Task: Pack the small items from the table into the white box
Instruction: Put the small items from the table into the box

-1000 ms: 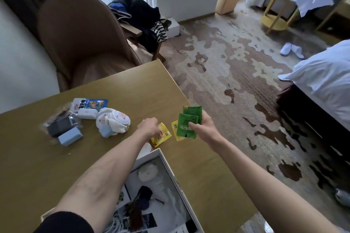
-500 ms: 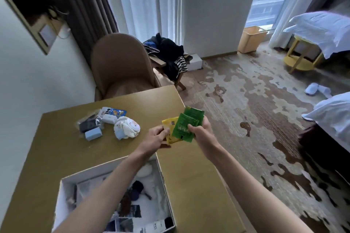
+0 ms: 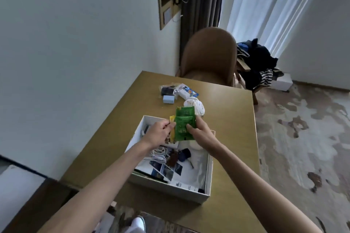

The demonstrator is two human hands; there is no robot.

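Observation:
Both my hands hold a small stack of packets above the far end of the white box (image 3: 208,172). My right hand (image 3: 198,132) grips the green packets (image 3: 184,123) from the right. My left hand (image 3: 161,132) pinches the yellow packets (image 3: 172,119) at the stack's left edge; these are mostly hidden behind the green ones. The open box holds a coiled white cable (image 3: 159,154), photo prints (image 3: 166,170) and dark small items. On the table (image 3: 233,123) beyond the box lie a white patterned bundle (image 3: 197,105), a pale blue block (image 3: 168,99), a white-and-blue packet (image 3: 186,91) and a dark bagged item (image 3: 167,91).
A brown chair (image 3: 208,55) stands at the table's far end, a wall close on the left. Right of it a second chair carries piled dark clothes (image 3: 259,62). Patterned carpet (image 3: 303,138) spreads to the right. A white shoe (image 3: 136,225) shows at the near edge.
My left hand picked the yellow packets off the table and joined them to the green ones. Both hands carried the stack from the table's right side to above the box.

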